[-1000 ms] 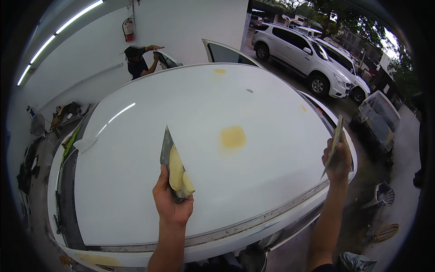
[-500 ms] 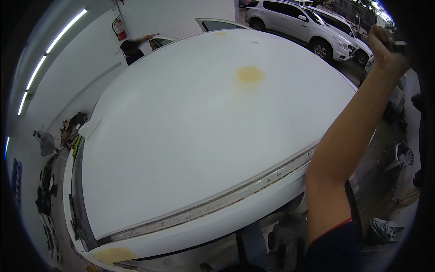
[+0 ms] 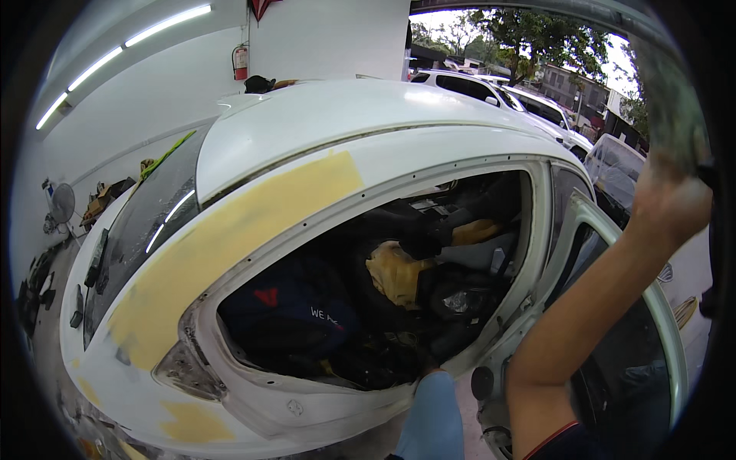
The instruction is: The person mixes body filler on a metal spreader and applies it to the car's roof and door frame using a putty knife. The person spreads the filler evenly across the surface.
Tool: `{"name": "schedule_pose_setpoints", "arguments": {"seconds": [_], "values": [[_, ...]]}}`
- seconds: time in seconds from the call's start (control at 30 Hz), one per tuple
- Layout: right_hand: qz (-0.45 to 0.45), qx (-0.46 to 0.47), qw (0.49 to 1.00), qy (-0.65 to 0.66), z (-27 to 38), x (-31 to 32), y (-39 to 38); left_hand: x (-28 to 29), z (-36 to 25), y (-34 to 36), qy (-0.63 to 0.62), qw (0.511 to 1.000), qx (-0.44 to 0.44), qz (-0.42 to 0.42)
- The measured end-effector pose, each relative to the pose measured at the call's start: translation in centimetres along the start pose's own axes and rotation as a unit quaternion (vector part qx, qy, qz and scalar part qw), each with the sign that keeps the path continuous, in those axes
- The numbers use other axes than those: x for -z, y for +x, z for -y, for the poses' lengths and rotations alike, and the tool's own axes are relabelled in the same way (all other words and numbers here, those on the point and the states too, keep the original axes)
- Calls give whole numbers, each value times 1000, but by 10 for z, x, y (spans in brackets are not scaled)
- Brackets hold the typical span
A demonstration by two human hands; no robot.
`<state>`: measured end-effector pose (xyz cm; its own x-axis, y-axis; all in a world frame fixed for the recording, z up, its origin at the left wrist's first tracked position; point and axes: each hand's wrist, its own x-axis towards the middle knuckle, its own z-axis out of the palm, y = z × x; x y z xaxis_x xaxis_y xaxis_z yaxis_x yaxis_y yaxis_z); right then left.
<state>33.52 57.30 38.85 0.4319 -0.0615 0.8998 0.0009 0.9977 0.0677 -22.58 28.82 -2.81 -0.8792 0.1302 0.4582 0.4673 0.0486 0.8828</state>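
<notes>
My right arm rises bent from the lower right, in front of the open car door. Its hand is raised near the right edge, its fingers smeared by motion. A blurred greenish-grey patch shows just above the hand; whether it is something held, I cannot make out. Before me stands a white car with a broad yellow patch along the roof pillar. Its door opening shows a dark interior with a yellow-and-black item inside. My left hand is out of view.
A light-blue trouser leg reaches up to the door sill. Dark blue cloth lies inside the car. Beyond the roof a person's dark head shows. A fan stands left, a fire extinguisher hangs behind, and white vehicles are parked outside.
My view has dropped from above the roof to the car's side, bringing the door opening, pillar patch and open door into sight. My right arm stays raised; its hand sits lower in the picture.
</notes>
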Motion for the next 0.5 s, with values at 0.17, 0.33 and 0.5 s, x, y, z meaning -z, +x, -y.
{"name": "schedule_pose_setpoints", "arguments": {"seconds": [0.17, 0.33, 0.5], "values": [[-222, -81, 961, -145, 156, 45, -156, 13, -81, -19, -467, 765, 368, 247], [-186, -243, 912, -272, 285, 99, -295, 35, -90, -35, -500, 659, 416, 378], [224, -345, 723, -555, 427, 97, -366, 66, -77, -77, -501, 574, 434, 481]]}}
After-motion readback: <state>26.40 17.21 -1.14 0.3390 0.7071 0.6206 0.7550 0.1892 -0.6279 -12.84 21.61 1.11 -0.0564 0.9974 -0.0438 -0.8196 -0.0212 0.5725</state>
